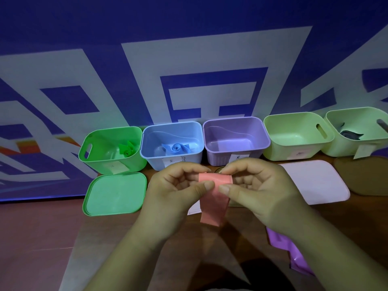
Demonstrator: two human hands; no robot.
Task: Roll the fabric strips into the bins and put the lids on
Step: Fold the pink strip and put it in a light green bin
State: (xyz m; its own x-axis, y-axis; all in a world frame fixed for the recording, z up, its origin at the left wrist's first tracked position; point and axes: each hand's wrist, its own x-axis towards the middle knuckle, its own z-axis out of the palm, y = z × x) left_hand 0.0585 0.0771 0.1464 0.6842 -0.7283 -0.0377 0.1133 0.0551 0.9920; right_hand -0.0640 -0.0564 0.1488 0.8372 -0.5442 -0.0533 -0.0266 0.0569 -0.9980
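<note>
Left hand (178,185) and right hand (260,185) each pinch the top end of the pink strip (214,204) between thumb and curled fingers; its loose end hangs toward the tabletop (109,234). A purple strip (281,242) lies beside the right forearm. Along the tabletop's far edge stand open bins: the green bin (111,160) and blue bin (189,158) each hold a roll, then the purple bin (220,158) and pale green bin (279,152). The green lid (115,194) lies just before the green bin, and a pale pink lid (317,181) lies toward the right edge.
</note>
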